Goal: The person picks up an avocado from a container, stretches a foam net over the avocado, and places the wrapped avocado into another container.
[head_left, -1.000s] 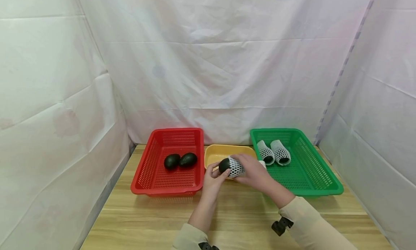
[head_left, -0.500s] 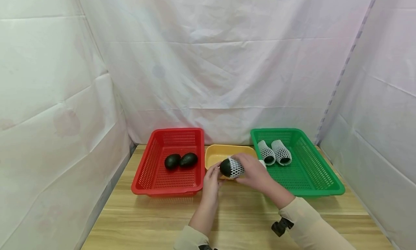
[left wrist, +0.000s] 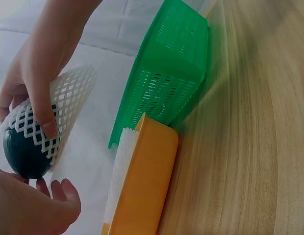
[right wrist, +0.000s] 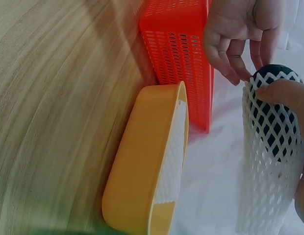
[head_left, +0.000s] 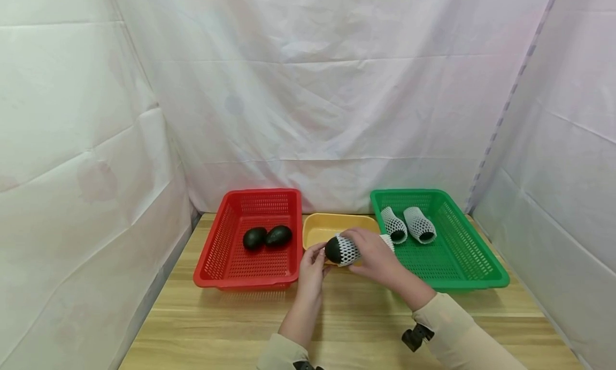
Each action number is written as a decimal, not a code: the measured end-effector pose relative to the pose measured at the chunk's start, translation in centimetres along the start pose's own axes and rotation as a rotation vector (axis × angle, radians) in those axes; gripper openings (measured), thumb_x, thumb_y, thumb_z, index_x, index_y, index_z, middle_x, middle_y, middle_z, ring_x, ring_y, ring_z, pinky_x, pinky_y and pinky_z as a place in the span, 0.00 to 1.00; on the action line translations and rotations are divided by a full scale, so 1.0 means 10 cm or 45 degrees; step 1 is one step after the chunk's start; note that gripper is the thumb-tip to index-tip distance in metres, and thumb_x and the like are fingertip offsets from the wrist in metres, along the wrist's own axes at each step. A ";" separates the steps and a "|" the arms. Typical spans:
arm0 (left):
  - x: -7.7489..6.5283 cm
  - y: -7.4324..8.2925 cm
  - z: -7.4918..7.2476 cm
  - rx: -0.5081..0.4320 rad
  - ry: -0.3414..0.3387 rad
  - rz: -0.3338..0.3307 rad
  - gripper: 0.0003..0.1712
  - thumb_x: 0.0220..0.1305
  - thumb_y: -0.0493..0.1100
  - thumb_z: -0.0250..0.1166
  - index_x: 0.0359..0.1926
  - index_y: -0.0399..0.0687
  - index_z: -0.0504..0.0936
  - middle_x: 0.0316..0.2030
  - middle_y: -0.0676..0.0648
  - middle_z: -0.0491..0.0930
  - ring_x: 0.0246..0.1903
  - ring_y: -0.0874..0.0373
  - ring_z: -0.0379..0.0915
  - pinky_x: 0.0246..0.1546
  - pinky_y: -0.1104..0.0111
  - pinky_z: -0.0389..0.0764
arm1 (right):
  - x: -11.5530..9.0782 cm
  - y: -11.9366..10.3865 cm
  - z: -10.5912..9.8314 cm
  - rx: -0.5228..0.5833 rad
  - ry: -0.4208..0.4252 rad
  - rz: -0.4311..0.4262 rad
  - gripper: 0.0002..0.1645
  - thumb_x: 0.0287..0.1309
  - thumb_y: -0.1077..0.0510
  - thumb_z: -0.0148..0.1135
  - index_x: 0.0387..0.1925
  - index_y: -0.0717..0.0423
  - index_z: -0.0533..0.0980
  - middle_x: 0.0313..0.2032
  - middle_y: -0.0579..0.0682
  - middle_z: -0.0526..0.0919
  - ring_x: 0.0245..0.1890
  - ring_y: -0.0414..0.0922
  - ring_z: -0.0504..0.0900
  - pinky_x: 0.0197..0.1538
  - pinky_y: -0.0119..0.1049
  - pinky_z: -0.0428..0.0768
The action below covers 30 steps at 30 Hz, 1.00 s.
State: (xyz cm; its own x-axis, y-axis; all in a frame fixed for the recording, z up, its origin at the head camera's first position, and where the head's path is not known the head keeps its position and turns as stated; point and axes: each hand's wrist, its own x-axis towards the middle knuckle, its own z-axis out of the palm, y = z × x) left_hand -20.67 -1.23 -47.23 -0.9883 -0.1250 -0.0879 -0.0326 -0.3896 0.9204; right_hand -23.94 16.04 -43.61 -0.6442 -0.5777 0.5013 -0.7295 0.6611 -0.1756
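My right hand (head_left: 372,255) grips a dark avocado (head_left: 332,249) partly sheathed in a white foam net sleeve (left wrist: 73,93), above the front of the yellow tray. The avocado's rounded end sticks out of the sleeve towards the left, and the sleeve's loose tail trails out past my right hand. My left hand (head_left: 312,268) has its fingertips right at that bare end; in the right wrist view one fingertip meets the sleeve's edge. Two bare avocados (head_left: 278,236) lie in the red basket (head_left: 245,279). Two sleeved avocados (head_left: 420,225) lie in the green basket (head_left: 462,279).
The yellow tray (right wrist: 137,161) stands between the two baskets on a wooden table (head_left: 356,327), holding white foam sleeves (right wrist: 170,161). White cloth (head_left: 308,102) hangs behind and at both sides. A black wrist mount (head_left: 417,335) sits on the right sleeve.
My left thumb has drawn back from over the avocado's side to its end. The held avocado tilts slightly down. In the green basket the right-hand sleeved avocado has shifted a little right.
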 end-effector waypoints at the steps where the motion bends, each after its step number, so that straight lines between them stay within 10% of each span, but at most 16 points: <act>1: 0.00 0.00 0.00 0.000 0.001 -0.002 0.14 0.73 0.36 0.53 0.55 0.34 0.75 0.46 0.45 0.75 0.41 0.57 0.73 0.40 0.63 0.76 | 0.00 -0.01 0.00 0.002 0.000 -0.002 0.46 0.31 0.59 0.83 0.57 0.58 0.71 0.52 0.54 0.77 0.53 0.52 0.75 0.56 0.49 0.74; 30: -0.11 -0.07 0.17 0.076 0.176 0.116 0.11 0.72 0.36 0.55 0.49 0.35 0.78 0.49 0.42 0.74 0.42 0.54 0.69 0.43 0.67 0.77 | 0.10 -0.11 0.19 -0.006 0.132 -0.034 0.34 0.33 0.50 0.81 0.45 0.54 0.76 0.43 0.50 0.79 0.43 0.50 0.77 0.46 0.47 0.78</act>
State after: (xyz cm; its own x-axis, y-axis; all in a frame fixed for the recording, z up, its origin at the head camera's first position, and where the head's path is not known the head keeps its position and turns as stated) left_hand -19.76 0.72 -47.15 -0.9578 -0.2829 -0.0505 0.0435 -0.3163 0.9477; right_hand -24.23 13.80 -44.56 -0.5970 -0.5430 0.5906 -0.7450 0.6483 -0.1571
